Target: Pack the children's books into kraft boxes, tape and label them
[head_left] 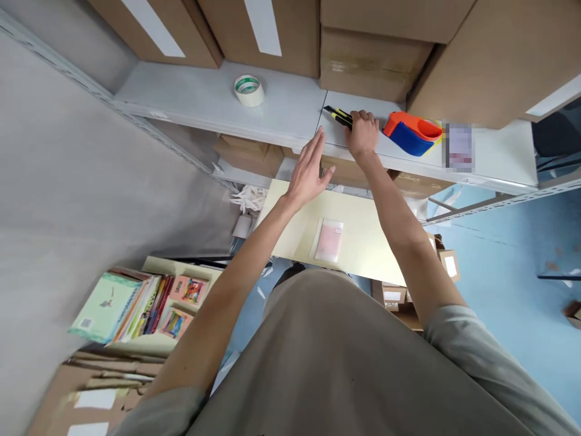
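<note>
My right hand is closed around a black and yellow box cutter just above the grey metal shelf. The cutter's tip points left. To its left, my left hand reaches over the shelf's front edge with fingers stretched out and nothing in it. An orange and blue tape dispenser lies on the shelf right of my right hand. Farther left on the shelf is a roll of white tape with a green core. A pinkish packet in clear plastic lies on the pale table below my hands.
Large cardboard boxes line the back of the shelf. Below stands a pale yellow table. Books and flattened cardboard are at lower left. A blurred-out item sits near the shelf's right end. Small boxes stand beneath the table.
</note>
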`<state>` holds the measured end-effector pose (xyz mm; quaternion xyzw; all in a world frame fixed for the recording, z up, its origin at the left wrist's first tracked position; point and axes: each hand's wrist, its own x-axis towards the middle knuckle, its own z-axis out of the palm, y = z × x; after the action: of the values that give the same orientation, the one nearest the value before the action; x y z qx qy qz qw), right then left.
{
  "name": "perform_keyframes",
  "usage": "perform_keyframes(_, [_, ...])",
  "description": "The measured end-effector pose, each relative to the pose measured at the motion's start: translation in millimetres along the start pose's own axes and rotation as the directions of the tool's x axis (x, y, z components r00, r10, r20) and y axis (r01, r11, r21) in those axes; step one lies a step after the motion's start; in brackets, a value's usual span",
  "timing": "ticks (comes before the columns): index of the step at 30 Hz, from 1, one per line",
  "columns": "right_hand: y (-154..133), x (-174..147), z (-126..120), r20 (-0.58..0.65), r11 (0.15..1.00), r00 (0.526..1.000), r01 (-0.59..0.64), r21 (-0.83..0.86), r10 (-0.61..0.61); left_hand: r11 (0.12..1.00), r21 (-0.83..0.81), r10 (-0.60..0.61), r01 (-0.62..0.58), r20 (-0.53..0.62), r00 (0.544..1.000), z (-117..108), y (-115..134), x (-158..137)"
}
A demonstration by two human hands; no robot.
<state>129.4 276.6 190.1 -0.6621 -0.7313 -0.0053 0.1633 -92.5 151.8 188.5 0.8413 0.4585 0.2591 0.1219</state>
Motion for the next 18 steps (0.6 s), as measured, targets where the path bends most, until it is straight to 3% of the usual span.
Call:
perform_keyframes(4, [-8.7,2.2,-16.5,0.093,0.998,0.994,-0.055,-0.005,0.055,0.993,-0.062,-0.096,0.096,0.006,0.995,21.1,-9.3,-29.2])
perform_keyframes(8, [-14.5,-47.9,-15.7,-0.049,0.996,0.998,0.032,0.082,-0.028,0.954,-0.113,-0.269,0.278,0.085,0.959,68.3,-22.1,-79.9])
perform_keyframes(10, [-14.9,-97.9,-0.4,-0.064,0.986,0.996,0.072,0.149,-0.064,0.907,-0.106,-0.388,0.408,0.172,0.905,95.2,-23.1,-110.1])
perform_keyframes(11, [-13.8,-127.6,11.3,-0.01,0.978,0.997,0.077,0.194,-0.077,0.875,-0.099,-0.442,0.474,0.238,0.865,108.1,-21.9,-125.0])
perform_keyframes(13, [-7.7,-190.6,40.5,0.184,0.953,0.983,-0.075,0.293,0.021,0.789,-0.078,-0.54,0.61,0.388,0.747,132.2,-16.6,-152.2])
perform_keyframes(15, [2.8,-250.3,72.5,0.42,0.882,0.9,-0.284,0.376,0.111,0.699,-0.045,-0.604,0.714,0.498,0.623,153.0,-8.9,-173.9])
perform_keyframes(17, [14.7,-298.8,100.8,0.653,0.766,0.717,-0.555,0.324,0.243,0.643,-0.017,-0.634,0.765,0.549,0.545,170.2,-0.4,-189.4])
perform_keyframes(18, [19.8,-317.6,112.2,0.7,0.739,0.662,-0.608,0.291,0.269,0.63,-0.008,-0.64,0.777,0.561,0.525,177.4,3.9,-195.1])
